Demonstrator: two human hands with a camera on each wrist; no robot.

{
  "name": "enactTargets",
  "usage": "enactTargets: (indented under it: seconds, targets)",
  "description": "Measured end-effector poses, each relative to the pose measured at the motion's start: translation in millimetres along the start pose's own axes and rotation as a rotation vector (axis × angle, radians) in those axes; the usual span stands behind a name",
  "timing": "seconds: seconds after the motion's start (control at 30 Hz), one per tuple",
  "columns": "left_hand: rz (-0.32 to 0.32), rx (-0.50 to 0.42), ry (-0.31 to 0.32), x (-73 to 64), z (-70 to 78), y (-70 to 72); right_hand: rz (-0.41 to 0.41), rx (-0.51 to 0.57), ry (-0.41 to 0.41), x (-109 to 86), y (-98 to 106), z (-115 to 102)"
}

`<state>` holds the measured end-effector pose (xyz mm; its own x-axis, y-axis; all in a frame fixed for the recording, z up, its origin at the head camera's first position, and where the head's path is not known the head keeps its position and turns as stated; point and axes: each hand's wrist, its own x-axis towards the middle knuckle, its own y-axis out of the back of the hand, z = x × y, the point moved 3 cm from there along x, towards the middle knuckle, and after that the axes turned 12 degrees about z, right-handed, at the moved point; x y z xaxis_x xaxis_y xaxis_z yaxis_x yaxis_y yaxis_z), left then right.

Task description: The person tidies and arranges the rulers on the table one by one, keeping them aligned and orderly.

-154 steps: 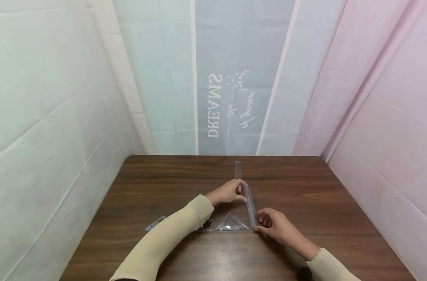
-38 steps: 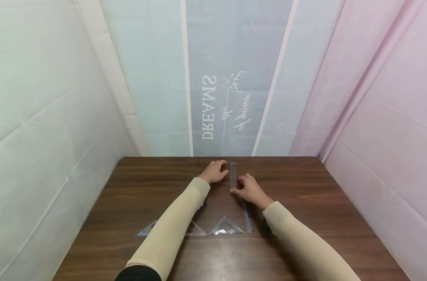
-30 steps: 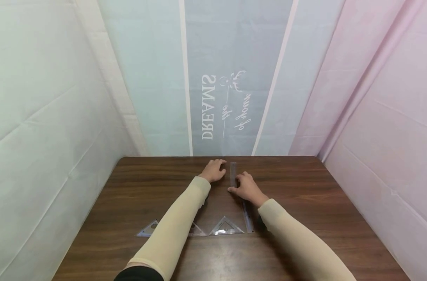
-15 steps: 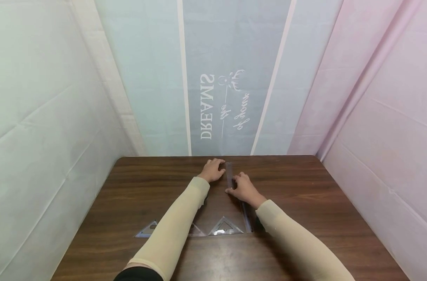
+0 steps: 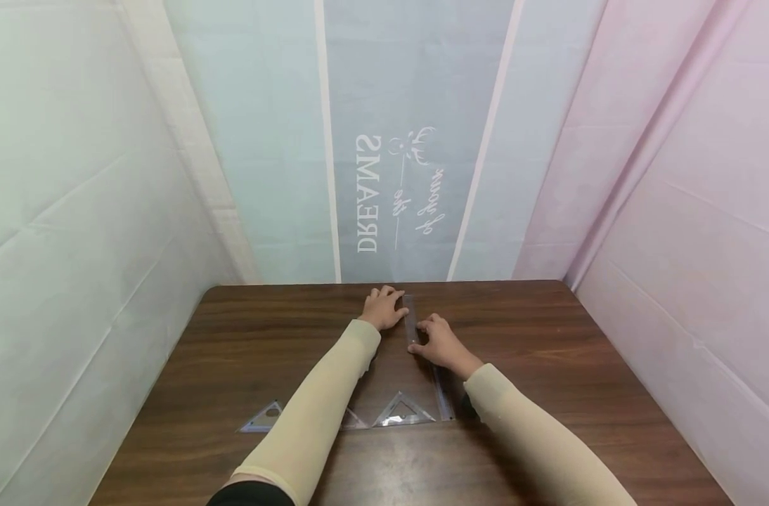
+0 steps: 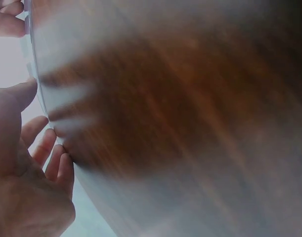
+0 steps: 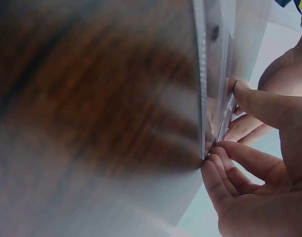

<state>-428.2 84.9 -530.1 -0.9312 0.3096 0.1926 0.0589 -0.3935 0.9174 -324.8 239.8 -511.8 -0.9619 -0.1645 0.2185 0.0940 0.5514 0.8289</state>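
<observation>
A clear straight ruler (image 5: 410,320) lies near the table's far edge, tilted slightly. My left hand (image 5: 382,309) is beside its far end, thumb and index fingertip touching the left edge; in the left wrist view the fingers (image 6: 44,145) are loosely extended. At the near end my right hand (image 5: 444,344) holds the ruler between thumb and index finger. Below it, partly behind the right hand, a second clear ruler (image 5: 444,404) runs toward me. Its near end stands beside a clear set square (image 5: 416,420).
Another set square (image 5: 256,424) lies at the left, and a third (image 5: 356,421) is mostly hidden under the left sleeve (image 5: 315,400). These stand in a row on the brown wooden table (image 5: 549,365). A printed cloth (image 5: 416,84) hangs behind the table.
Both hands have left the second ruler and moved to the far one. The far ruler has shifted left and tilted, and the left hand's fingertips have come up against its edge.
</observation>
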Motion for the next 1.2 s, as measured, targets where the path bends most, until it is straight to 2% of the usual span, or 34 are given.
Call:
enactTargets:
  seconds: [0.53,0.67,0.8,1.03,1.2]
  targets:
    - [0.021,-0.036,0.027,-8.6,6.7,5.4,0.006,-0.011,-0.008,-7.5,-2,-1]
    - [0.026,-0.047,0.030,-7.1,3.3,2.7,0.009,-0.012,0.004,-10.3,-2,-3]
    - [0.000,-0.060,0.050,-3.0,-2.0,-0.3,0.010,0.000,0.015,-11.1,-2,-4]
    - [0.009,-0.164,0.086,0.9,-7.0,1.5,-0.014,-0.001,0.000,-11.2,-2,-4]
    - [-0.007,-0.235,0.110,1.9,-11.9,-0.2,-0.028,0.007,0.000,-11.8,0,-4]
